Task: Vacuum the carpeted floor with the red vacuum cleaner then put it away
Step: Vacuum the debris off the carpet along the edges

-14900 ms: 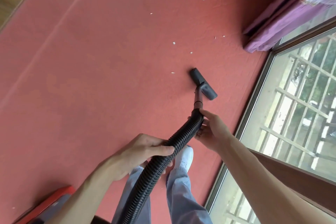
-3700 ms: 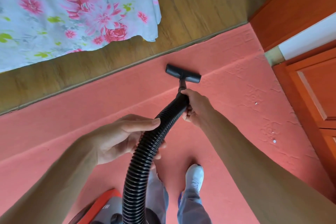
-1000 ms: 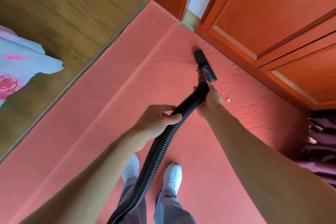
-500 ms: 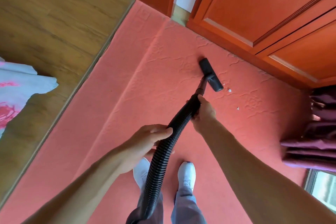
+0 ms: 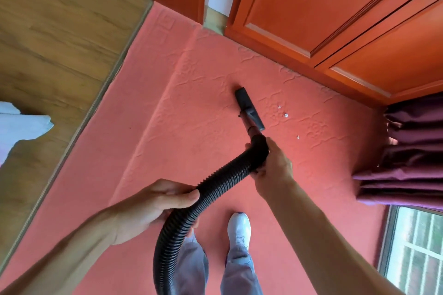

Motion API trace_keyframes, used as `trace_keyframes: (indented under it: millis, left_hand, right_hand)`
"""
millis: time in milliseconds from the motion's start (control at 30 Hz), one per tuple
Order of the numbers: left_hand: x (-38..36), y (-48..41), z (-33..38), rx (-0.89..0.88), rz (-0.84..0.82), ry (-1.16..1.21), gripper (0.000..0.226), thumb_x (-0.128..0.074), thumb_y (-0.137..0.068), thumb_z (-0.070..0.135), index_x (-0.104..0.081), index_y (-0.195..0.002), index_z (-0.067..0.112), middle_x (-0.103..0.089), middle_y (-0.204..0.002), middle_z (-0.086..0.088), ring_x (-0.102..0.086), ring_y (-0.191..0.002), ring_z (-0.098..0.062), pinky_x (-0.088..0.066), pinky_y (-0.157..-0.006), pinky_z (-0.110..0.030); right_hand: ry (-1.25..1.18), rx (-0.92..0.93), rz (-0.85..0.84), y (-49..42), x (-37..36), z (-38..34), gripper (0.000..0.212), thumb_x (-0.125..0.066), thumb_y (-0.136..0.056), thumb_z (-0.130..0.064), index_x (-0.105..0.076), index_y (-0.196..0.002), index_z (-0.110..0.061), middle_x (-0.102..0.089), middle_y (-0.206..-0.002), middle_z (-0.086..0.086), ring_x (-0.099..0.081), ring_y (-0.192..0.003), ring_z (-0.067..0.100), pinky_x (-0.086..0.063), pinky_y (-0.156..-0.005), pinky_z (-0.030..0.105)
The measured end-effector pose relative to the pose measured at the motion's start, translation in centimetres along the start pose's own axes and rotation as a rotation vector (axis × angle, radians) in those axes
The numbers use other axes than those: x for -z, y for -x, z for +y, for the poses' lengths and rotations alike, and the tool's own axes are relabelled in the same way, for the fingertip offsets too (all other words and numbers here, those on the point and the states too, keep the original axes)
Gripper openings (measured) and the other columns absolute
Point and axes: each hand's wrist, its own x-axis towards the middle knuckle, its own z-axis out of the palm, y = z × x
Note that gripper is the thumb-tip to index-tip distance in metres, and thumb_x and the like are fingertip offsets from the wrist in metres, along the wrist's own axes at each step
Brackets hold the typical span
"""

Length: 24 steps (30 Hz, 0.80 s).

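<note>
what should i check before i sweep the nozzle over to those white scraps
1. Right hand grips the hose end behind the nozzle: ok.
2. Left hand holds the hose further back: ok.
3. Nozzle down on the carpet: ok, it seems to rest on it.
4. Carpet free of scraps: not ok, three white scraps lie right of the nozzle.
5. Path to the scraps: ok, bare carpet; the purple curtain hangs well beyond them.
6. Vacuum body running: cannot tell, it is out of view.
</note>
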Motion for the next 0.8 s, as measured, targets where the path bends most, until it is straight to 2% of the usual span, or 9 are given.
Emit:
trace_keyframes:
  millis: [100, 200, 300, 367, 433, 567, 667, 733, 800]
  left_hand:
    - [0.5, -0.1, 1.1, -0.003, 0.059, -0.003, 0.042, -0.073, -0.076, 0.05, -0.072, -0.084, 0.008, -0.063, -0.081, -0.02, -0.061, -0.071, -0.028, -0.049, -0.07, -0.038]
    - [0.0, -1.9, 3.0, -0.023, 0.192, -0.002, 0.039, -0.074, -0.073, 0.051, -0.074, -0.083, 0.013, -0.064, -0.078, -0.019, -0.06, -0.068, -0.028, -0.05, -0.063, -0.034]
    - [-1.6, -5.0, 5.2, -0.064, 0.299, -0.052, 0.03, -0.07, -0.088, 0.043, -0.074, -0.086, 0.013, -0.065, -0.075, -0.016, -0.061, -0.065, -0.025, -0.05, -0.06, -0.031]
    - [-2.9, -7.2, 6.6, -0.089, 0.377, -0.079, 0.03, -0.063, -0.092, 0.037, -0.073, -0.091, 0.009, -0.066, -0.074, -0.014, -0.061, -0.062, -0.023, -0.051, -0.057, -0.029]
    - [-4.0, -9.0, 7.6, -0.1, 0.4, -0.075, 0.031, -0.062, -0.093, 0.036, -0.073, -0.093, 0.007, -0.067, -0.075, -0.015, -0.062, -0.061, -0.022, -0.053, -0.056, -0.027]
    - [-5.2, -9.7, 8.5, -0.049, 0.232, -0.083, 0.035, -0.064, -0.09, 0.037, -0.072, -0.102, 0.004, -0.069, -0.08, -0.014, -0.067, -0.065, -0.021, -0.057, -0.058, -0.028]
    - [-4.9, -7.7, 8.3, 0.03, -0.01, -0.068, 0.04, -0.073, -0.081, 0.039, -0.072, -0.101, 0.005, -0.07, -0.085, -0.018, -0.071, -0.073, -0.029, -0.058, -0.067, -0.033]
    - [-4.2, -6.6, 8.1, 0.108, -0.163, -0.066, 0.051, -0.082, -0.074, 0.043, -0.072, -0.104, 0.004, -0.071, -0.089, -0.023, -0.072, -0.078, -0.035, -0.059, -0.071, -0.037]
    - [-3.5, -6.0, 8.0, 0.173, -0.246, -0.087, 0.067, -0.085, -0.069, 0.042, -0.066, -0.115, -0.003, -0.071, -0.091, -0.028, -0.072, -0.079, -0.039, -0.058, -0.074, -0.039]
  right_hand:
    - [-0.035, -0.023, 0.0, -0.5, -0.6, -0.2, 0.017, -0.061, -0.095, -0.025, -0.06, -0.096, -0.008, -0.071, -0.089, 0.017, -0.068, -0.064, 0.019, -0.055, -0.083, 0.042]
    - [-0.101, -0.029, 0.016, -2.5, -1.9, -1.7, 0.016, -0.06, -0.095, -0.024, -0.059, -0.089, -0.008, -0.07, -0.094, 0.016, -0.065, -0.067, 0.021, -0.055, -0.083, 0.039]
    - [-0.139, -0.031, 0.0, -6.1, -2.8, -3.7, 0.023, -0.061, -0.093, -0.029, -0.063, -0.105, -0.009, -0.069, -0.098, 0.011, -0.063, -0.067, 0.021, -0.055, -0.064, 0.031]
    - [-0.117, -0.022, -0.014, -8.6, -2.8, -5.3, 0.027, -0.061, -0.093, -0.032, -0.06, -0.11, -0.012, -0.063, -0.08, 0.006, -0.057, -0.059, 0.019, -0.046, -0.051, 0.023]
    - [-0.077, -0.025, -0.041, -10.6, -2.4, -6.8, 0.024, -0.061, -0.093, -0.035, -0.054, -0.106, -0.015, -0.05, -0.065, 0.004, -0.045, -0.048, 0.016, -0.04, -0.047, 0.019]
    - [-0.091, -0.031, -0.109, -10.9, -0.6, -8.6, 0.024, -0.061, -0.095, -0.035, -0.052, -0.105, -0.015, -0.048, -0.065, 0.004, -0.04, -0.051, 0.016, -0.039, -0.055, 0.022]
    - [-0.156, -0.089, -0.225, -8.5, 1.8, -7.9, 0.036, -0.063, -0.093, -0.036, -0.057, -0.117, -0.011, -0.059, -0.098, 0.01, -0.057, -0.074, 0.021, -0.049, -0.083, 0.033]
    - [-0.159, -0.137, -0.271, -6.8, 3.7, -6.8, 0.05, -0.062, -0.093, -0.038, -0.055, -0.13, -0.005, -0.054, -0.106, 0.012, -0.057, -0.082, 0.023, -0.046, -0.096, 0.04]
    - [-0.15, -0.156, -0.306, -5.8, 4.8, -5.3, 0.057, -0.06, -0.094, -0.038, -0.053, -0.135, 0.0, -0.054, -0.103, 0.012, -0.055, -0.074, 0.02, -0.046, -0.093, 0.038]
